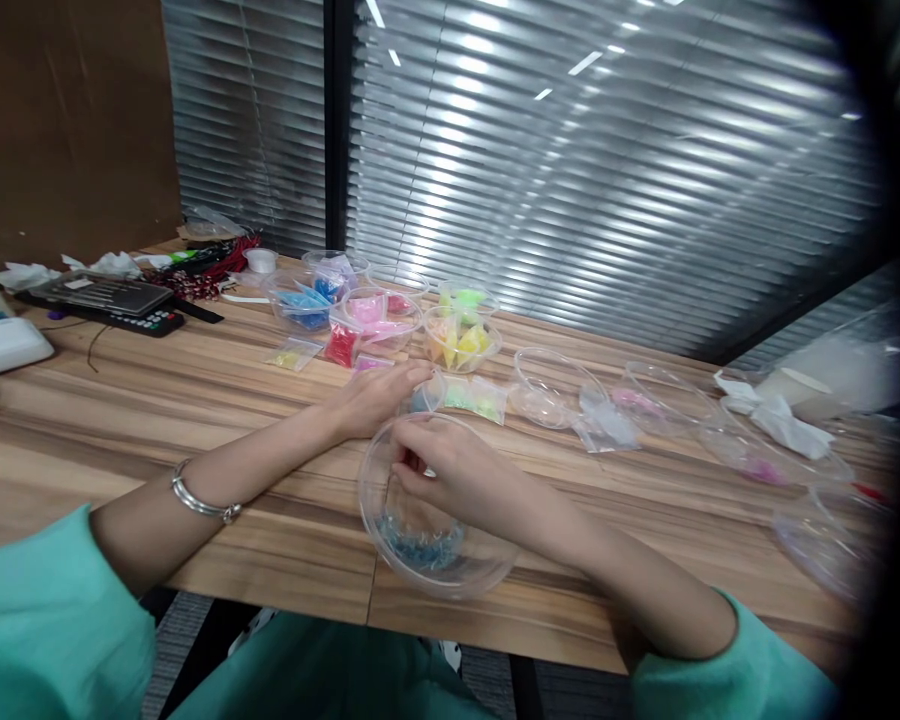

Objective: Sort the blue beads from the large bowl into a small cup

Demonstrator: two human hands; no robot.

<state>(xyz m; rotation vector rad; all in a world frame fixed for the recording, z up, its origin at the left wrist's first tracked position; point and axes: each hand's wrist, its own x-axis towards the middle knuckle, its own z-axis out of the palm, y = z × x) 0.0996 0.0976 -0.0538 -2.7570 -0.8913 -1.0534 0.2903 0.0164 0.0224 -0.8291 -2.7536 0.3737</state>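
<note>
From the head view, a large, round, clear plastic bowl (487, 568) sits near the table's (270, 545) front edge, probably for easy reach; blue-grey bits (426, 550) pool low inside. The right hand (450, 465) curls over it, any pinch hidden. The left hand (381, 400) meets a small clear cup (439, 383), perhaps steadying it; its grip is unclear.

Left hand (377, 400) extends forward, palm down; right hand (450, 465) curls inward.

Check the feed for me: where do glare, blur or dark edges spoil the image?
Head view: bright streaks on the blinds; black curved border swallowing the right side, dimming the rightmost bowl; blue pieces in the clear bowl under the right hand look soft, individual shapes hard to separate.
</note>
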